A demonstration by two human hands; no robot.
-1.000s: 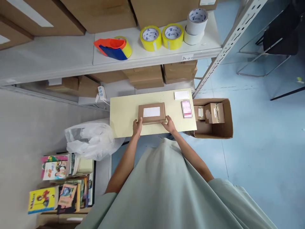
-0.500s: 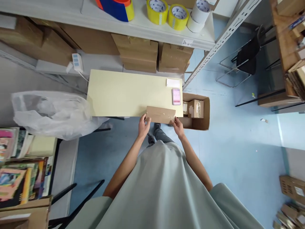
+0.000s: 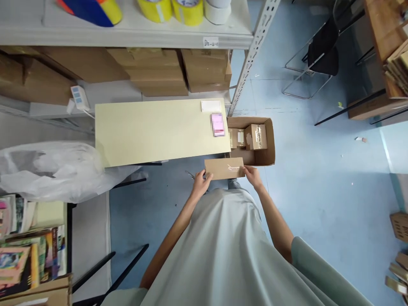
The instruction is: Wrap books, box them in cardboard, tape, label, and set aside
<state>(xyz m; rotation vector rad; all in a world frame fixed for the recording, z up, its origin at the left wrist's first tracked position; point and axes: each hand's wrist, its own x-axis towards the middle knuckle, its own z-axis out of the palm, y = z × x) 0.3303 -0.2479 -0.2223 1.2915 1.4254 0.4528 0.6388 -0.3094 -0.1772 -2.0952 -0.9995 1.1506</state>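
Note:
A flat brown cardboard box (image 3: 223, 168) is held level between my two hands, just off the front edge of the pale yellow table (image 3: 143, 136). My left hand (image 3: 201, 183) grips its left end, thumb on top. The right end is pinched by my right hand (image 3: 253, 176). Shiny tape shows on the box's top face. Beyond its right end, on the floor, stands an open carton (image 3: 270, 142) with several smaller taped boxes (image 3: 256, 137) inside. On the table's right end lie a pink card-like item (image 3: 218, 125) and a white slip (image 3: 211, 106).
A metal shelf (image 3: 178, 39) behind the table carries yellow tape rolls (image 3: 188, 12) above and large cartons (image 3: 205, 70) below. A clear plastic bag (image 3: 54, 170) hangs by the table's left end. Books (image 3: 35, 255) lie at lower left. A black chair (image 3: 323, 59) stands at the far right.
Both hands have carried the box off the table's front edge and rightward, nearer the open carton. My view and body have turned toward the right.

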